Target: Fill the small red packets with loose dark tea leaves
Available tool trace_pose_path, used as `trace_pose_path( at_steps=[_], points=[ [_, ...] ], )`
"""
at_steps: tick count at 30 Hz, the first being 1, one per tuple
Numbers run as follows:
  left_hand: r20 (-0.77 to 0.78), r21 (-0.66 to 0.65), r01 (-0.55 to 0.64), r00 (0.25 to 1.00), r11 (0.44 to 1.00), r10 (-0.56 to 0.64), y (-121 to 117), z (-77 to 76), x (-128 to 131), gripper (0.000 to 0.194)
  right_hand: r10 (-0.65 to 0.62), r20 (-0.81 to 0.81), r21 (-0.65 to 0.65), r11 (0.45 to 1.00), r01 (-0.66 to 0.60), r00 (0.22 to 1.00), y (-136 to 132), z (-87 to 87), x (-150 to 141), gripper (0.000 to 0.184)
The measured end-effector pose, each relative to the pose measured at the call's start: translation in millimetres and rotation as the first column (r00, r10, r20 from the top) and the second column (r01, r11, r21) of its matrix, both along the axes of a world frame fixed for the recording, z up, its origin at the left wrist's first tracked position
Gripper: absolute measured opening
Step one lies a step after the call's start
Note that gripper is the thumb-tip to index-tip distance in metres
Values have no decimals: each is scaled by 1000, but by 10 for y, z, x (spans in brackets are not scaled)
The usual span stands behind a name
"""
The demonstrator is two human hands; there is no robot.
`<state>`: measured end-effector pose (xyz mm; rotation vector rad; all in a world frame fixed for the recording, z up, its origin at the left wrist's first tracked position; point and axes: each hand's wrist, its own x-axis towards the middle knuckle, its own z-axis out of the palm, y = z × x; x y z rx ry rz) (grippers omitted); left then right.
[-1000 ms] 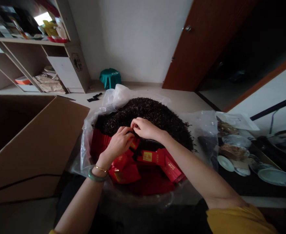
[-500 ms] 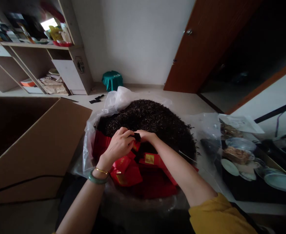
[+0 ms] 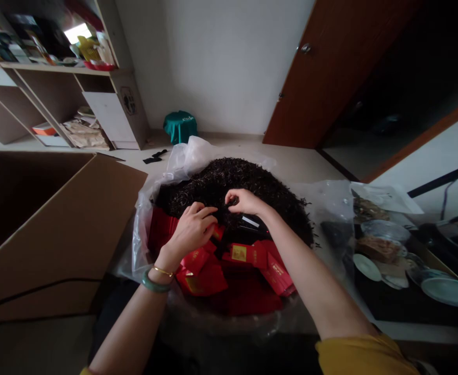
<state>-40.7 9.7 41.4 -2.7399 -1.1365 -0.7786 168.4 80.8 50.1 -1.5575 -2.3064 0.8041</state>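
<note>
A heap of dark dried tea leaves (image 3: 248, 177) lies in a clear plastic bag (image 3: 140, 250). My left hand (image 3: 193, 226) is curled at the near edge of the heap, closed on a small red packet (image 3: 218, 230) that shows below its fingertips; the thumb is hidden. Just to the right, my right hand (image 3: 246, 202) pinches a small clump of tea leaves above the heap. Beneath its wrist, a dark device with a bright white strip (image 3: 251, 221) is partly covered by leaves. Several red packets (image 3: 248, 254) with gold print lie in front of both hands.
An open cardboard box (image 3: 107, 203) stands on the left. On the right, a dark low table (image 3: 393, 307) holds dishes and a clear tub. A teal-covered bin (image 3: 180, 127) stands by the wall, near a shelf unit (image 3: 129, 114) and a brown door (image 3: 322, 78).
My right hand dipped down beside the left fingertips, where a dark clump showed, then rose back to the right, uncovering the bright strip. The left hand has stayed in place.
</note>
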Motion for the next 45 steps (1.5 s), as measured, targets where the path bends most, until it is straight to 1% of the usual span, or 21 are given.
trace_pose_path(
  at_steps=[2,4,6,9,11,12,14,17,19,20,25,27,30,31,33,36,39,41,42,43,45],
  points=[
    [6,-1,-2,1000,1000,2,6,-16,8,19,33,-168,-3,999,-34,985,-76,192,-2,28],
    [11,5,-4,1000,1000,4,11,-27,15,19,68,-301,-32,996,-81,951,-158,330,-51,29],
    [14,15,-8,1000,1000,8,13,-33,17,19,47,-320,-42,997,-64,946,-239,407,-112,32],
    [22,24,-7,1000,1000,6,17,-40,8,19,30,-198,85,996,-13,980,-365,451,-168,29],
    [29,18,-5,1000,1000,4,22,-48,0,18,126,-56,181,977,-114,990,-454,459,-183,26],
    [33,13,-5,999,1000,4,26,-53,-3,17,189,29,195,962,-191,982,-498,458,-191,26],
    [50,6,-6,999,1000,6,33,-64,-6,16,275,184,134,944,-301,944,-575,449,-218,27],
    [72,9,4,997,1000,-5,41,-78,-2,15,293,332,-20,953,-304,897,-641,423,-284,30],
    [82,0,15,997,1000,-15,48,-87,-1,15,275,374,-55,960,-275,886,-648,413,-316,29],
    [89,-10,19,996,1000,-18,52,-93,-1,16,263,379,-40,963,-268,887,-642,414,-320,28],
    [144,-69,-10,989,998,20,78,-134,-10,14,165,264,181,959,-217,950,-604,446,-250,25],
    [170,-114,-13,985,993,33,78,-144,-8,13,174,295,163,960,-229,939,-607,434,-237,24],
    [189,-206,11,982,978,29,63,-136,2,10,227,373,58,962,-266,900,-625,359,-248,24],
    [189,-236,22,982,972,24,56,-126,6,8,227,365,57,962,-265,903,-630,325,-247,24],
    [183,-280,41,983,959,12,44,-101,13,7,215,285,116,959,-257,934,-632,256,-225,19],
    [172,-315,50,985,948,5,41,-72,16,9,201,44,238,949,-206,979,-609,177,-140,14],
    [171,-330,41,985,943,17,56,-73,10,8,101,-243,326,945,-16,965,-559,134,-39,14],
    [180,-330,38,983,943,24,67,-83,2,7,12,-362,353,927,125,932,-535,124,6,15],
    [185,-330,38,982,943,25,71,-86,-2,8,-4,-375,361,921,150,927,-533,124,17,15],
    [189,-331,39,982,943,26,73,-86,-5,10,9,-353,367,921,129,936,-542,125,19,15],
    [193,-336,45,981,941,22,68,-76,-7,16,89,-200,347,938,-15,976,-588,132,-2,17]
  ],
)
